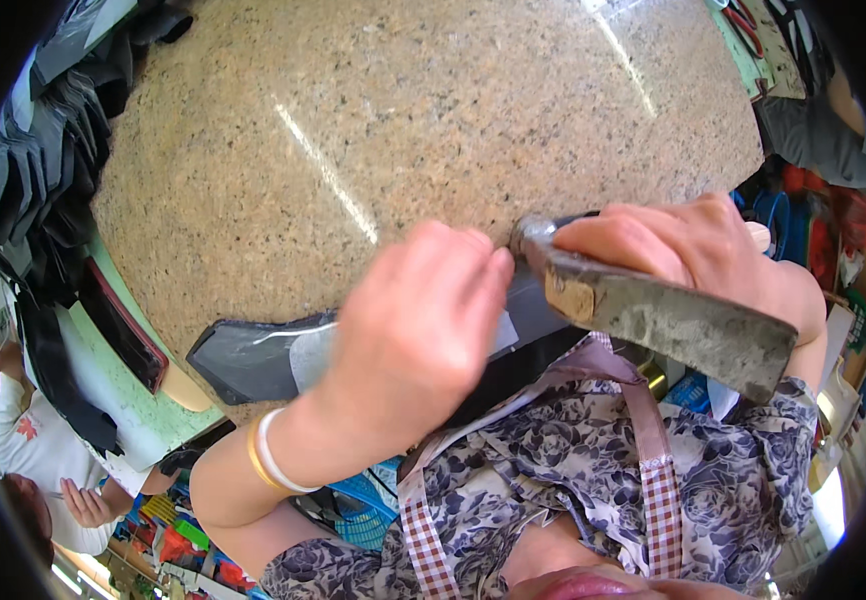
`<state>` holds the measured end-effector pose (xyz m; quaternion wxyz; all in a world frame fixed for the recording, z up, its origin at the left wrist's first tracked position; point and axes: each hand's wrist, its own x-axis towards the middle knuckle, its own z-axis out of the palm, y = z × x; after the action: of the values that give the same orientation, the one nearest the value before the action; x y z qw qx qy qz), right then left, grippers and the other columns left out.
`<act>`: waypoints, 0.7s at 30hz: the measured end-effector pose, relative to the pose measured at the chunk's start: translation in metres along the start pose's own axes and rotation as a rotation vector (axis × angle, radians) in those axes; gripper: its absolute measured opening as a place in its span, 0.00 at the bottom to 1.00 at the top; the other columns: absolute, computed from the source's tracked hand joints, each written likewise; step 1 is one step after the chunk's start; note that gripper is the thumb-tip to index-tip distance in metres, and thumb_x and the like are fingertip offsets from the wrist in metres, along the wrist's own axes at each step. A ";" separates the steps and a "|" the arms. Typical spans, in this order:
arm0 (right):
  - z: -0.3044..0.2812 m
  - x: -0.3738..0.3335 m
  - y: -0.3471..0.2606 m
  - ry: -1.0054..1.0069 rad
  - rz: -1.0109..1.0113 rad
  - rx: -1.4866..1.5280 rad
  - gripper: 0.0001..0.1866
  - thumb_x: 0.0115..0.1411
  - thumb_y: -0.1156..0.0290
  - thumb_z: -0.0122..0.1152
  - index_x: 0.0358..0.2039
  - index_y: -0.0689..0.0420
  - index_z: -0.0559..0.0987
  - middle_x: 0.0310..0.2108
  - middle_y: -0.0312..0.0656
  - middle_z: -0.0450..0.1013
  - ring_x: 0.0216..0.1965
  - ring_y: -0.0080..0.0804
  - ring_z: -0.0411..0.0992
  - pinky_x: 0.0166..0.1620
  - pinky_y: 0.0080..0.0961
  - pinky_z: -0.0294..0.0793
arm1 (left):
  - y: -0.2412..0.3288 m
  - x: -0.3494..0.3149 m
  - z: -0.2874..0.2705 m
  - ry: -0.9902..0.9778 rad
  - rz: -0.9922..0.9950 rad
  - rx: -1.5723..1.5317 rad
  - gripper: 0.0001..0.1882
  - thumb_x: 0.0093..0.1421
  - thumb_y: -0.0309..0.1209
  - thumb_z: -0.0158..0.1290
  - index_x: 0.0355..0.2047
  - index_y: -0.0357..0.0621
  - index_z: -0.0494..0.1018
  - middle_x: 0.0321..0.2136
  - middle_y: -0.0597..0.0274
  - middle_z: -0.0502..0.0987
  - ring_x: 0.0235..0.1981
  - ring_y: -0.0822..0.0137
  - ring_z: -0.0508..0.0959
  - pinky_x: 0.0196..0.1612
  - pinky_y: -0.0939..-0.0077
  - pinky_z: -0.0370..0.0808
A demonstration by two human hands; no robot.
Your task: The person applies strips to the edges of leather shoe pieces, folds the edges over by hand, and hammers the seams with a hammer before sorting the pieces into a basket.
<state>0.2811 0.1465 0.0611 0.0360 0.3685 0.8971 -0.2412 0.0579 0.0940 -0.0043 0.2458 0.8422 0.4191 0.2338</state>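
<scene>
A metal hammer (688, 325) with a rounded face and a long flat tail is gripped in my right hand (668, 245). Its face lies low over the slab, close to my left fingertips. My left hand (418, 315) is blurred, with its fingers curled together at the upper edge of a long, dark, leather-like piece (243, 358). The fingertips seem to pinch that edge, though the exact grip is partly hidden. A pale patch (313, 358) shows on the piece, which lies along the near edge of the slab, partly covered by my left hand and the hammer.
A speckled stone slab (423, 120) forms the work surface. Stacked dark pieces (28, 170) lie along its left side. Red-handled scissors (743, 25) are at the far right. At the lower left, another person's hand (88, 503) shows beside a white sleeve.
</scene>
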 end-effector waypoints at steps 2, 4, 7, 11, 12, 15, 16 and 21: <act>0.002 0.002 0.001 -0.107 -0.043 -0.063 0.21 0.49 0.69 0.62 0.46 0.56 0.75 0.34 0.38 0.76 0.31 0.32 0.77 0.32 0.26 0.68 | -0.003 -0.007 0.000 0.000 -0.070 -0.079 0.11 0.48 0.23 0.57 0.34 0.34 0.75 0.31 0.56 0.71 0.36 0.57 0.74 0.35 0.67 0.73; 0.003 0.007 0.005 -0.043 -0.121 -0.032 0.20 0.50 0.69 0.61 0.45 0.57 0.75 0.32 0.38 0.76 0.28 0.33 0.77 0.29 0.26 0.68 | -0.006 -0.016 0.002 0.052 -0.011 0.024 0.12 0.48 0.22 0.57 0.35 0.35 0.76 0.31 0.55 0.72 0.36 0.57 0.74 0.36 0.67 0.73; 0.005 0.012 0.007 -0.006 -0.206 0.055 0.20 0.50 0.67 0.61 0.44 0.57 0.75 0.29 0.38 0.76 0.26 0.34 0.77 0.26 0.26 0.68 | 0.002 -0.015 0.000 0.083 0.036 0.152 0.13 0.47 0.22 0.57 0.37 0.37 0.77 0.32 0.56 0.73 0.35 0.58 0.74 0.35 0.66 0.73; 0.012 0.014 0.005 -0.096 -0.191 0.019 0.20 0.52 0.63 0.59 0.45 0.58 0.74 0.28 0.38 0.76 0.25 0.32 0.77 0.25 0.26 0.69 | -0.009 -0.019 -0.014 -0.014 -0.211 -0.148 0.11 0.47 0.23 0.57 0.34 0.36 0.76 0.32 0.57 0.73 0.34 0.58 0.74 0.34 0.67 0.73; 0.013 0.017 0.009 -0.038 -0.254 0.057 0.19 0.53 0.63 0.59 0.44 0.58 0.74 0.27 0.37 0.75 0.25 0.31 0.77 0.24 0.26 0.70 | -0.011 -0.023 -0.007 0.033 -0.120 -0.060 0.11 0.47 0.23 0.58 0.33 0.36 0.76 0.31 0.57 0.73 0.34 0.58 0.74 0.35 0.67 0.73; 0.017 0.023 0.002 0.099 -0.311 0.100 0.19 0.54 0.65 0.58 0.44 0.60 0.74 0.26 0.37 0.74 0.23 0.29 0.76 0.22 0.25 0.71 | -0.004 -0.027 -0.003 0.115 0.061 0.168 0.10 0.47 0.24 0.59 0.32 0.36 0.76 0.29 0.57 0.73 0.32 0.58 0.75 0.34 0.67 0.73; 0.020 0.027 0.000 0.040 -0.346 0.084 0.19 0.54 0.64 0.58 0.44 0.61 0.73 0.27 0.38 0.75 0.23 0.30 0.76 0.22 0.26 0.72 | -0.004 -0.028 -0.005 0.094 0.016 0.147 0.11 0.47 0.24 0.59 0.32 0.36 0.76 0.29 0.57 0.73 0.32 0.58 0.75 0.33 0.66 0.73; 0.030 0.026 0.008 0.038 -0.390 -0.013 0.18 0.54 0.65 0.59 0.42 0.63 0.73 0.25 0.41 0.74 0.21 0.31 0.76 0.20 0.25 0.73 | -0.016 -0.030 -0.016 0.035 -0.140 -0.087 0.12 0.47 0.24 0.60 0.34 0.37 0.76 0.30 0.58 0.73 0.32 0.58 0.74 0.32 0.66 0.73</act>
<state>0.2645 0.1546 0.0250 -0.0259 0.1919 0.9535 -0.2310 0.0226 0.0808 -0.0076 0.2905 0.7951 0.4708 0.2485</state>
